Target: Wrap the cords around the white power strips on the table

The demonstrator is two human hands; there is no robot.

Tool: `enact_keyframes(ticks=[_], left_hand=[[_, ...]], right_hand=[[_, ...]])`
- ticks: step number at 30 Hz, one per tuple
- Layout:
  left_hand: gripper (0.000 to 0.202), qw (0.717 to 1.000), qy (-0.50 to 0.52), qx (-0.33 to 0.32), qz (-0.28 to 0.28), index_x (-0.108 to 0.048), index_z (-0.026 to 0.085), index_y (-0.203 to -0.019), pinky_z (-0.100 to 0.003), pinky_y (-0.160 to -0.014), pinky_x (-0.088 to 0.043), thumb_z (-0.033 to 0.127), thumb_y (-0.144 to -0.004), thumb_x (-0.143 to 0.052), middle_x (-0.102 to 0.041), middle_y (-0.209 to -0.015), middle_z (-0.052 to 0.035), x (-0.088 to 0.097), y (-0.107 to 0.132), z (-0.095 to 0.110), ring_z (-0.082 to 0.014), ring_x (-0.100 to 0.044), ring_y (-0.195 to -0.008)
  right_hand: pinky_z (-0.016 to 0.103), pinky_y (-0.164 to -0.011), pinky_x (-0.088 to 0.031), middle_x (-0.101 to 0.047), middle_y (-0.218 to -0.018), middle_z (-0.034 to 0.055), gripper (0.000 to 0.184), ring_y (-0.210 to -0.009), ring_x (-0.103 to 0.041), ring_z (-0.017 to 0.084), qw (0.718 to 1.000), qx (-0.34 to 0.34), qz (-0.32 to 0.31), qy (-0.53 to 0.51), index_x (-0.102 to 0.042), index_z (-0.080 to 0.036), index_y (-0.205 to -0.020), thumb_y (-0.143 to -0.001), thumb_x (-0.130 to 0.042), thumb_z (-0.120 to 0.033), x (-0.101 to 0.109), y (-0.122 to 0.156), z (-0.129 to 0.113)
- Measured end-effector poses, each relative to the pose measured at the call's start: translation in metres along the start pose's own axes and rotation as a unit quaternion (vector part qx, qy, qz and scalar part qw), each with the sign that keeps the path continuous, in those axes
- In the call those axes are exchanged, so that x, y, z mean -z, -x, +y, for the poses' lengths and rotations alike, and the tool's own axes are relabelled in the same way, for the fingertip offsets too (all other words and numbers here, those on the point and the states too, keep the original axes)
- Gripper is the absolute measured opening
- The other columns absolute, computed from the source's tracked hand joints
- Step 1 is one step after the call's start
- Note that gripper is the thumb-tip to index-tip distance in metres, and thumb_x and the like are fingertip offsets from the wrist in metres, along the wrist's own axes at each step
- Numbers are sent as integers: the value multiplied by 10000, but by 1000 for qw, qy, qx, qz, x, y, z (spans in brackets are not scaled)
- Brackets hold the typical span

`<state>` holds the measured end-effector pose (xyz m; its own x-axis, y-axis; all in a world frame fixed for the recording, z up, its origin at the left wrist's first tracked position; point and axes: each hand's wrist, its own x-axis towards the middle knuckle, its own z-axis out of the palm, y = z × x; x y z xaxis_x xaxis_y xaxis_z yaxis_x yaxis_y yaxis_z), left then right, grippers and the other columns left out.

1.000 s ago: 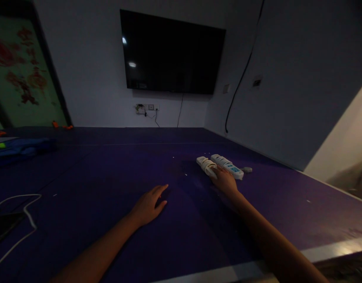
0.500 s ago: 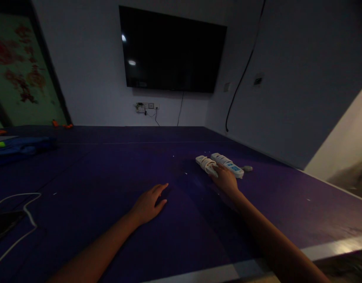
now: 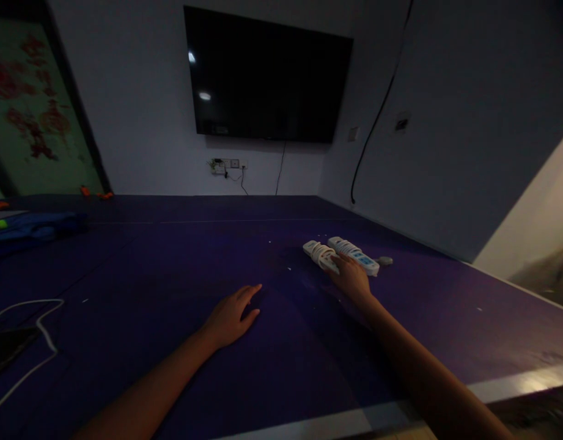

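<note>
My left hand point(image 3: 233, 316) lies flat on the dark purple table point(image 3: 171, 269), fingers stretched out, holding nothing. My right hand point(image 3: 352, 278) reaches far forward and rests on the near ends of two white power strips. The left strip point(image 3: 318, 253) has its white cord wound around it. The right strip point(image 3: 354, 253) has blue labels on top. My fingers curl loosely over their ends; whether they grip is unclear in the dim light. A small grey object point(image 3: 384, 261) sits just right of the strips.
A white cable point(image 3: 33, 333) loops around a dark flat object point(image 3: 6, 348) at the table's left edge. Blue items point(image 3: 29, 227) lie at the far left. A black screen point(image 3: 267, 79) hangs on the wall behind. The table's pale front edge point(image 3: 515, 388) runs at lower right.
My right hand has crept slightly forward onto the ends of the power strips. The left hand has stayed where it was.
</note>
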<state>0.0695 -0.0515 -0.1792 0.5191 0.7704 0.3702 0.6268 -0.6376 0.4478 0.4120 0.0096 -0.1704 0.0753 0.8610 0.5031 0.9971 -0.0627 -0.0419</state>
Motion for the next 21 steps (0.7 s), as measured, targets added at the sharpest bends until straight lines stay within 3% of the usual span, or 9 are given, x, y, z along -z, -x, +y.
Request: enact_keyframes(ticks=[21], left_hand=[[501, 1000, -4, -1, 1, -346, 237, -1349, -366, -877, -461, 295, -860, -444, -517, -1262, -93, 0, 0, 1, -168, -580, -950]], right_hand=[[400, -923, -383, -512, -1298, 139, 442, -1144, -490, 295, 1000, 2, 11, 0, -574, -159, -1181, -820, -516, -406, 1, 1, -2]])
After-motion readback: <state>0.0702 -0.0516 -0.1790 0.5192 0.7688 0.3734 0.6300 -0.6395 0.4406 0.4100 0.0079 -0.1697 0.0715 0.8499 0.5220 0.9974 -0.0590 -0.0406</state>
